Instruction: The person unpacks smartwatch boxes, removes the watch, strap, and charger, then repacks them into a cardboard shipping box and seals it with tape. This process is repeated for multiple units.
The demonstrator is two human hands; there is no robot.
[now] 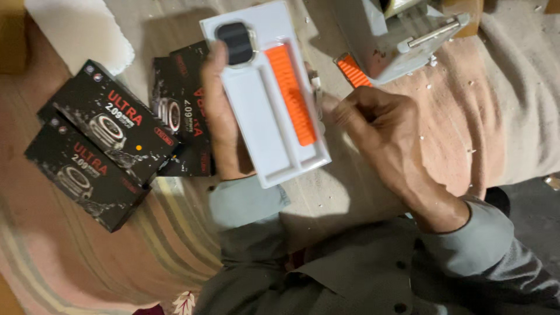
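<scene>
White tray (256,116) held up over the blanket (466,128).
Left hand (219,116) clamps the tray's left edge; black watch face (236,42) and orange strap (291,93) sit inside. Right hand (379,125), fingers curled together, touches its right edge.

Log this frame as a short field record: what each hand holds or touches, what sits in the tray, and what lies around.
left hand: holds white tray from its left edge
tray contents: black watch body at top, orange strap in right slot
right hand: closed, at tray's right edge; contact unclear
nearby: black boxes on left, second orange strap beside a grey object
surface: striped cloth
</scene>
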